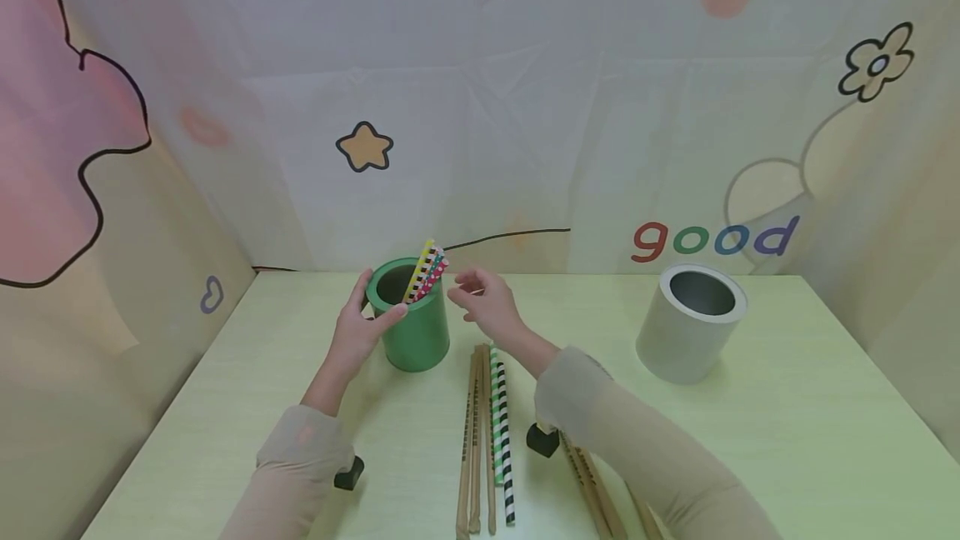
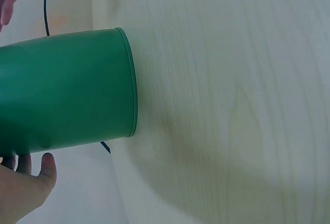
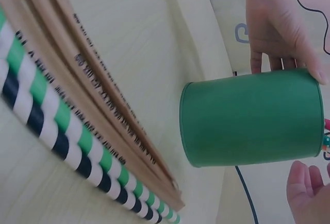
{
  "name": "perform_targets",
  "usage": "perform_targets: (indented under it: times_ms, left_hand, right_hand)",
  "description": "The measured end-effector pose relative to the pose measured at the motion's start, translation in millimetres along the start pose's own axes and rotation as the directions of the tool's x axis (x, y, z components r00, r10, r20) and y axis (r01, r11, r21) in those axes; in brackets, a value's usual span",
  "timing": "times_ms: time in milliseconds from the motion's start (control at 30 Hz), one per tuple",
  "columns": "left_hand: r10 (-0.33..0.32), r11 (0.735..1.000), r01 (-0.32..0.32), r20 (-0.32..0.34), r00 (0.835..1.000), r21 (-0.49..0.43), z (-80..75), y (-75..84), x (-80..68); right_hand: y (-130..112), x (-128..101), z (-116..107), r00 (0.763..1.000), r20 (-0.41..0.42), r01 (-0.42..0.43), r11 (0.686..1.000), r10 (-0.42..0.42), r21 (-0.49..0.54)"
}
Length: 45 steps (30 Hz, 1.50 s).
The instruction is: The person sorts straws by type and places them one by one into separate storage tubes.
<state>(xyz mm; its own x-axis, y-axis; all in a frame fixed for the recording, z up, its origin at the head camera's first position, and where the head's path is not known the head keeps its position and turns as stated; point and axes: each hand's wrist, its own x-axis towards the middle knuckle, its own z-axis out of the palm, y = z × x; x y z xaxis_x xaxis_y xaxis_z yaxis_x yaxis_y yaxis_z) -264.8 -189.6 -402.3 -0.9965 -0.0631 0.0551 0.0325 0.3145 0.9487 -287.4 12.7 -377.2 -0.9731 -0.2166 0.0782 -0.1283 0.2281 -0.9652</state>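
Observation:
A green cylindrical holder [image 1: 417, 338] stands upright on the table, left of the middle. My left hand [image 1: 357, 330] grips it near the rim, thumb at the front and fingers at the far left side. Several patterned paper straws [image 1: 425, 273] lean out of its right side, yellow, black-and-white and dotted red among them. Just right of their tops is my right hand [image 1: 489, 303], fingers loosely bent and holding nothing; the right wrist view shows its fingertips beside the holder's rim. The straws' lower ends are hidden inside the holder.
Brown paper-wrapped sticks [image 1: 476, 440] with printed lettering lie on the table, beside a green-striped straw [image 1: 496, 415] and a black-striped straw [image 1: 506, 448]. More brown sticks [image 1: 592, 490] lie partly under my right sleeve. A white cylindrical holder [image 1: 682, 336] stands at the right.

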Motion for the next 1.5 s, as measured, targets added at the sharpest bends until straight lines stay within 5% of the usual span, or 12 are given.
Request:
perform_targets:
  times_ms: [567, 800, 1100, 1333, 1500]
  left_hand:
    - [-0.026, 0.999, 0.026, 0.026, 0.999, -0.021, -2.1, 24.2, -14.4]
    - [-0.029, 0.999, 0.03, 0.025, 0.999, -0.021, -2.5, 16.7, -8.8]
    - [-0.014, 1.0, 0.014, 0.004, 1.0, 0.014, -0.4, -0.2, 1.0]
    - [-0.014, 1.0, 0.014, 0.003, 1.0, 0.012, -0.3, 1.0, 0.8]
    - [-0.011, 1.0, 0.011, 0.007, 1.0, 0.011, -0.5, -0.6, 1.1]
  right_hand:
    - [39.2, -25.0, -27.9, 0.961, 0.141, -0.223, 0.967, 0.24, -0.123]
    - [55.3, -40.1, -31.5, 0.94, 0.178, -0.264, 0.951, 0.291, -0.159]
    - [68.8, -57.6, -34.5, 0.94, 0.187, -0.229, 0.935, 0.285, -0.273]
    - [76.8, -71.8, -32.7, 0.946, 0.26, -0.099, 0.936, 0.194, -0.337]
    - [79.1, -76.4, -29.4, 0.961, 0.237, -0.035, 0.913, 0.142, -0.406]
